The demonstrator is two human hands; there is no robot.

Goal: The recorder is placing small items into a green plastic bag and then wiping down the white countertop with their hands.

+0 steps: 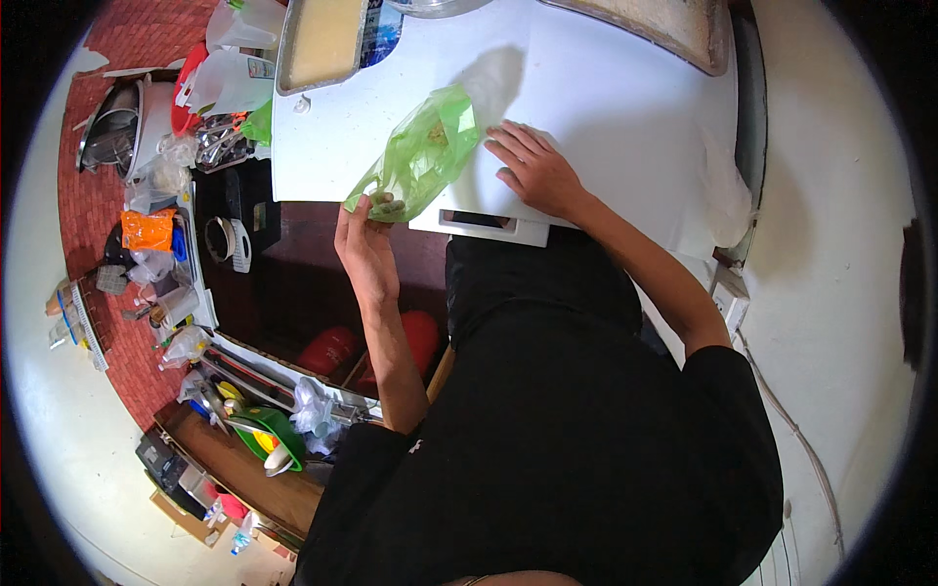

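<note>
A thin green plastic bag (421, 157) hangs stretched over the near edge of the white tabletop (623, 146). My left hand (370, 249) grips its lower end, with the fingertips showing through the film. A small tan clump (437, 134) shows through the upper part of the bag. My right hand (538, 168) hovers over or rests on the table just right of the bag, fingers apart and holding nothing; whether it touches the surface I cannot tell.
At the far left of the table stands a metal tray (322, 44) of pale yellow material. Another baking tray (659, 29) lies at the far right, near a metal bowl (440, 6). Plastic pitchers (231, 80) crowd the counter on the left; a wall (821, 183) bounds the right.
</note>
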